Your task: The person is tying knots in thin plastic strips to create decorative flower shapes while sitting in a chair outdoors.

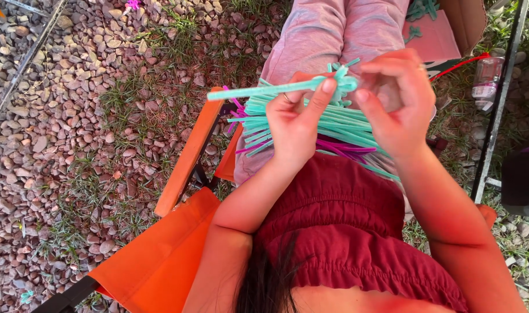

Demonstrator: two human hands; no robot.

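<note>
My left hand [298, 119] pinches a teal plastic stick [258, 90] that juts out to the left. My right hand [396, 95] has its fingers closed on the stick's shaped end [345, 81], close beside the left thumb. Under both hands a bundle of teal sticks [334, 124] lies across my lap, with a few purple sticks [339, 148] mixed in. I sit in an orange folding chair [189, 153] and wear a dark red top and pale pink trousers.
Reddish gravel with tufts of grass [90, 116] covers the ground on the left. A cardboard box [467, 20] with a pink sheet and teal pieces sits at upper right. A plastic bottle [487, 75] and a metal frame leg [499, 104] stand on the right.
</note>
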